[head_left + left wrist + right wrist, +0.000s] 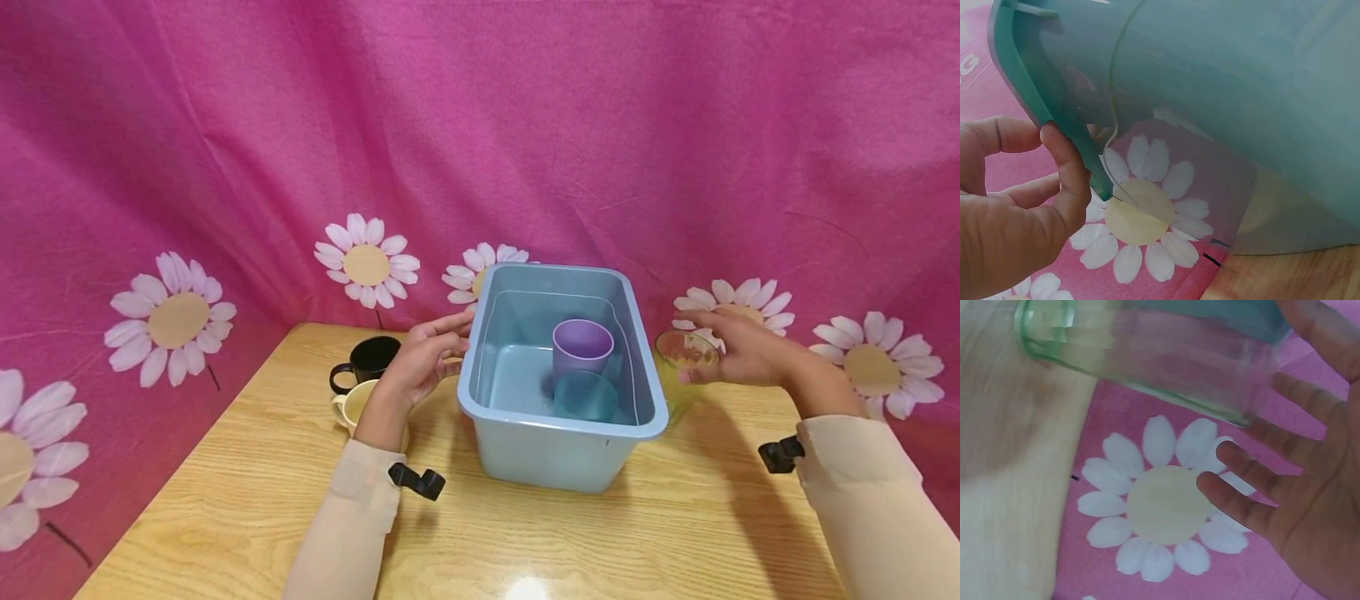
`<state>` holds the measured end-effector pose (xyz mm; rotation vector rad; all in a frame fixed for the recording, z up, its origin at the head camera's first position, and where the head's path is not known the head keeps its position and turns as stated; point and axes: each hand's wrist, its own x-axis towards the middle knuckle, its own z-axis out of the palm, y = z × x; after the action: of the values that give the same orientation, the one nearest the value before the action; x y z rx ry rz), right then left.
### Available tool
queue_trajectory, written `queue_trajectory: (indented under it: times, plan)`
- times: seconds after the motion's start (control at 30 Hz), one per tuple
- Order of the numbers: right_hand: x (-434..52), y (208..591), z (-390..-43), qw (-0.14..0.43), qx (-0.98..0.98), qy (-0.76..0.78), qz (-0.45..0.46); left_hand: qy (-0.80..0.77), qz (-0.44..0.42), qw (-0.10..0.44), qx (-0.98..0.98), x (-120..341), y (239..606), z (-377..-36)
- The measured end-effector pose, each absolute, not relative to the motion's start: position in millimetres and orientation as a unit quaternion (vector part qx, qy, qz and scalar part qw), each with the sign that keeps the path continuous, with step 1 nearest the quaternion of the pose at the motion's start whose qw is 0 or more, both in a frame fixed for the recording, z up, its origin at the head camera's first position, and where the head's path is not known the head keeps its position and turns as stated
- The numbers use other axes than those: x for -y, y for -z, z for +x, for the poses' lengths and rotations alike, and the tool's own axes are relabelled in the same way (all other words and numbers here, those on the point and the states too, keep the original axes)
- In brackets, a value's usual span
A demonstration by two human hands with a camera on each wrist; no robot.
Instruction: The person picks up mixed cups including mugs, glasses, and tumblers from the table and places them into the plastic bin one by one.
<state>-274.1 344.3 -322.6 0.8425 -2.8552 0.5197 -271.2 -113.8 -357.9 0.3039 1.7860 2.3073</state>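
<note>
A light blue plastic bin (471, 375) stands in the middle of the wooden table. Inside it are a purple cup (582, 343) and a teal cup (586, 397). My left hand (438, 348) is at the bin's left rim with its fingers relaxed. In the left wrist view the thumb of that hand (1019, 206) lies against the bin's rim (1054, 119). My right hand (738, 348) is spread beside a clear green glass (675, 379) just right of the bin. In the right wrist view the fingers (1260, 475) are apart from the glass (1147, 356).
A black mug (371, 358) and a cream mug (351, 406) stand left of the bin, behind my left wrist. Pink cloth with white daisies (367, 262) hangs behind and along both sides of the table. Bare wood (525, 542) lies in front of the bin.
</note>
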Motion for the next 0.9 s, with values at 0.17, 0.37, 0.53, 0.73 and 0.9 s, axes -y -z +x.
queue_trajectory:
  times: [0.17,0.37,0.53,0.73,0.9]
  plan:
    - [-342.5,331.7,-275.0,0.037,0.946,-0.183,0.266,-0.786,0.102,0.105,-0.600,113.6,357.1,-270.4]
    - [-339.3,336.3,-275.9,0.045,0.945,-0.186,0.265,-0.785,0.100,0.106,-0.602,114.6,357.5,-271.0]
    - [-339.0,338.5,-278.0,0.052,0.942,-0.185,0.276,-0.783,0.100,0.105,-0.605,114.8,358.0,-271.6]
    - [-337.9,339.3,-278.4,0.048,0.941,-0.192,0.275,-0.783,0.102,0.105,-0.604,114.7,358.5,-271.8]
    - [-337.9,339.3,-279.4,0.043,0.943,-0.193,0.266,-0.783,0.102,0.106,-0.604,114.1,359.0,-272.5]
